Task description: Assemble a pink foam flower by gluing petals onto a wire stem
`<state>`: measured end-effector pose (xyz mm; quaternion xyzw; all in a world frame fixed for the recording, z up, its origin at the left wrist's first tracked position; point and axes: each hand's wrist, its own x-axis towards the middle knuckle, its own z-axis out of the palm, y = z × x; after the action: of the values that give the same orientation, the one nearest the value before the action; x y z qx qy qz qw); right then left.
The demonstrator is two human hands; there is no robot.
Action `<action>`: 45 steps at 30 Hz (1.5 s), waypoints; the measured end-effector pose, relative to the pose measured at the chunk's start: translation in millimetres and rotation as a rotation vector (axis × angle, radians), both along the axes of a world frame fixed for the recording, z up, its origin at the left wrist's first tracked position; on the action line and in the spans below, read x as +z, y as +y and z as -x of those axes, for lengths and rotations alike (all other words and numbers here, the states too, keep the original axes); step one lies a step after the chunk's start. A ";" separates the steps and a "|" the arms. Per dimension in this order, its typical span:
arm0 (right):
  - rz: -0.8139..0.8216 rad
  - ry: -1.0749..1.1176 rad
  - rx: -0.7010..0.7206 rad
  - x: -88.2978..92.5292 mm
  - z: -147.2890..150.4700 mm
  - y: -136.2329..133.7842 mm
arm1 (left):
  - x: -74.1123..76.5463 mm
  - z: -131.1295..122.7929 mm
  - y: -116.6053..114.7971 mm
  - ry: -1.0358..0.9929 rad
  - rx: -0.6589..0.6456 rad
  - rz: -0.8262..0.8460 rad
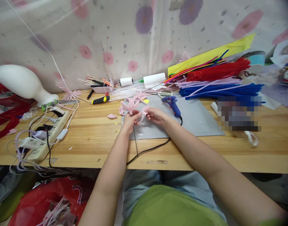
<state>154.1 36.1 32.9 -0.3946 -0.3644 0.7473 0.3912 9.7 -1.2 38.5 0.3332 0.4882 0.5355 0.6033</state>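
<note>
My left hand (131,121) is closed around the base of a pink pipe-cleaner flower (130,106), whose petals spread above the fingers. Its dark thin stem (135,142) runs down from the hand toward the table's front edge. Pinched in my right hand (155,115) is a curved pink petal (144,112), held close to the flower's right side. More pink petals (140,97) lie just behind the flower, and one loose petal (112,116) rests to its left. A blue glue gun (172,105) lies on the grey cutting mat (196,121), right of my right hand.
A power strip (51,135) with tangled cables sits at the left, near a white foam head (23,81). A yellow-black utility knife (100,99) and scissors (164,93) lie behind my hands. Blue pipe cleaners (219,90) and red ones (217,70) are heaped at back right.
</note>
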 end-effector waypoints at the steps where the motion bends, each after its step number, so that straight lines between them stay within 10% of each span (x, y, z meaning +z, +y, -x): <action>1: 0.033 0.002 -0.016 1.5 0.9 -1.2 | -0.9 -1.2 -0.2 0.038 0.027 -0.042; 10: 0.026 -0.012 -0.003 2.8 12.1 -2.4 | -4.2 -1.8 -1.6 0.068 -0.112 -0.018; 20: -0.134 -0.167 0.104 7.8 17.1 -23.6 | -4.8 -3.8 5.9 -0.141 0.225 -0.103; 45: -0.846 -0.681 0.149 -2.5 14.7 -22.4 | -11.7 -5.4 9.8 -0.067 0.389 -0.126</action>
<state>139.4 13.8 30.4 -0.3955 -0.7663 0.3911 0.3217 15.1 8.6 26.8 0.2517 0.4886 0.6822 0.4822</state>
